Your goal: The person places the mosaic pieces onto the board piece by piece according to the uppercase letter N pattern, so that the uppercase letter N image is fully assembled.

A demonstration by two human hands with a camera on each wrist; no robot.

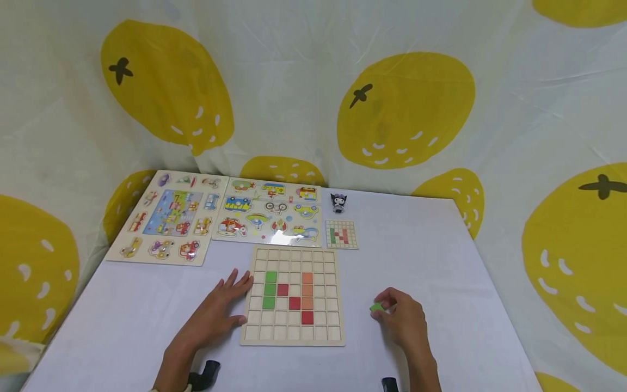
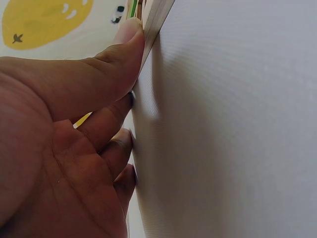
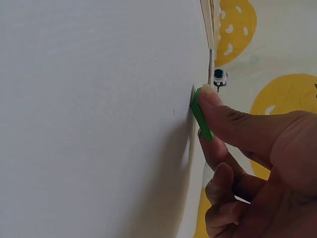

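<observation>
A wooden grid board [image 1: 292, 342] lies flat on the table with green [image 1: 270, 289], red [image 1: 294, 303] and orange [image 1: 307, 290] square tiles in some of its cells. At the board's left edge, my left hand [image 1: 221, 307] is spread, thumb and fingertips right at the rim; the left wrist view shows the thumb [image 2: 130, 37] against the edge. To the right of the board, my right hand [image 1: 403, 316] pinches a green square tile [image 3: 201, 114] between thumb and finger, close over the white cloth. A small pattern card [image 1: 342, 246] with a coloured grid lies beyond the board's far right corner.
Behind the board lie two picture peg puzzles, one with vehicles [image 1: 268, 235] and one with a central scene [image 1: 115, 253]. A small black-and-white figurine [image 1: 338, 203] stands behind the card. A lemon-print curtain [image 1: 294, 109] closes off the table's back.
</observation>
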